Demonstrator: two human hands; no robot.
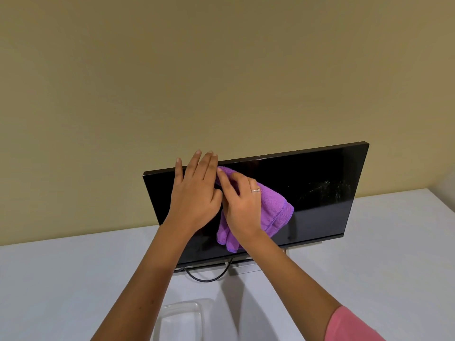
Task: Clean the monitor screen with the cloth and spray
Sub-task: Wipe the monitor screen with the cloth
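monitor (307, 193): black, upright, smeared right | cloth (273, 212): purple, crumpled against screen

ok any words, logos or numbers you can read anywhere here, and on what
None can be read.
monitor: screen dark, no logo visible on the bezel; only smears on its right part.
purple cloth: no tag or print shows.
clear container: no label shows.
ring on the right hand: too small to tell.

1. A white table (73, 279) spans the lower part of the view.
2. A clear plastic container (182, 318) sits at its near edge.
3. A black cable (209, 279) loops on the tabletop.
4. A beige wall (221, 70) rises behind.
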